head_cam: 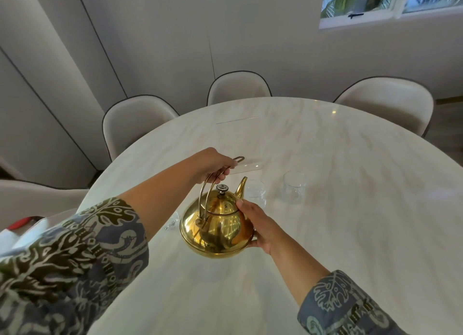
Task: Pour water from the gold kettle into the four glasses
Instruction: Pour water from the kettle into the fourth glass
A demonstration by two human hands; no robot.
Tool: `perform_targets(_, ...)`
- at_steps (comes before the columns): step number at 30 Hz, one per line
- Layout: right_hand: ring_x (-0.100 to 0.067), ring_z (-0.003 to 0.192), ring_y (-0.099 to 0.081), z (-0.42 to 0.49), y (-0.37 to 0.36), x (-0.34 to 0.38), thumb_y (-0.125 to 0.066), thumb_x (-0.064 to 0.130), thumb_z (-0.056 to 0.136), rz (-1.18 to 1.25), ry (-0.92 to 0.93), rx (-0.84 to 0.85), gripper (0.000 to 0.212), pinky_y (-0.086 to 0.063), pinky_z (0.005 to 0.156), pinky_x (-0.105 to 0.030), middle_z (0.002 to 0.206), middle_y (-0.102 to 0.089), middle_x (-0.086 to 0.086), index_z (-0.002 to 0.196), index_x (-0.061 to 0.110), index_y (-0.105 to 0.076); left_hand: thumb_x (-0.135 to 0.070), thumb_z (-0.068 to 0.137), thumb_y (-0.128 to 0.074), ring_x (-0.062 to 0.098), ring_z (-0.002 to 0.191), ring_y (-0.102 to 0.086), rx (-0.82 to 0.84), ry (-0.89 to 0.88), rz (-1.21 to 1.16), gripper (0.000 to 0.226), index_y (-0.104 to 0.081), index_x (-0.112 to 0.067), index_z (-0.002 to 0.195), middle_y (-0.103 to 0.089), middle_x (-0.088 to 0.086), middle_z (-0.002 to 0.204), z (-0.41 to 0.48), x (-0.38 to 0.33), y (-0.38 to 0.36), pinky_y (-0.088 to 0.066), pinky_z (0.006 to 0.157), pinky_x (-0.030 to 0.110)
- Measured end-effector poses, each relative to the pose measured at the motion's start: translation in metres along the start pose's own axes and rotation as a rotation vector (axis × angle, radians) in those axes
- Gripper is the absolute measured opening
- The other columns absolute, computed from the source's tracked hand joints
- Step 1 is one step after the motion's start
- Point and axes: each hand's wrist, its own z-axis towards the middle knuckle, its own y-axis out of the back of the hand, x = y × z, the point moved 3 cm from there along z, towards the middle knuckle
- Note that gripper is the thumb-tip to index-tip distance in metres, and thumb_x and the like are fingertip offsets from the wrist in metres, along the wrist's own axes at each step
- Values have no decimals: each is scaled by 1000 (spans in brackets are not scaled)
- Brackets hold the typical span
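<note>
The gold kettle (215,230) hangs above the white marble table (350,222), lid on, spout pointing away towards a clear glass (256,193) just beyond it. My left hand (215,165) grips the kettle's arched wire handle from above. My right hand (258,225) presses against the kettle's right side, thumb near the lid rim. A second clear glass (294,190) stands further right. Part of a third glass (172,220) shows at the kettle's left, mostly hidden behind my left forearm. No other glass is visible.
Cream chairs (239,87) ring the far edge of the round table. A thin clear sheet (248,165) lies flat beyond the glasses. At the far left edge sits a white and red object (22,225).
</note>
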Motion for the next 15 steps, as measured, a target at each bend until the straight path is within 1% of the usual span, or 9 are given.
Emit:
perform_targets(6, -25, 109, -58, -11, 11, 6, -65, 69, 68, -40, 70, -26, 66, -58, 74, -40, 124, -58, 0, 126, 42, -49, -18, 90, -62, 2, 26, -43, 11, -41, -39, 12, -61, -9, 81, -52, 1, 61, -10, -10, -6, -39, 36, 13)
perform_targets(10, -26, 112, -57, -20, 22, 7, -63, 72, 66, -56, 90, -45, 71, -59, 74, -39, 127, -57, 0, 128, 42, -47, -16, 89, -62, 2, 27, -44, 21, -66, -24, 12, -62, -8, 79, -53, 1, 61, -14, -21, -15, -39, 36, 14)
perform_targets(15, -26, 110, -59, -33, 39, 8, -64, 72, 64, -28, 106, -79, 74, -59, 69, -38, 126, -57, -1, 129, 40, -47, -13, 88, -62, 2, 26, -43, 41, -91, 13, 12, -62, -7, 78, -53, 2, 61, -17, -39, -33, -38, 35, 12)
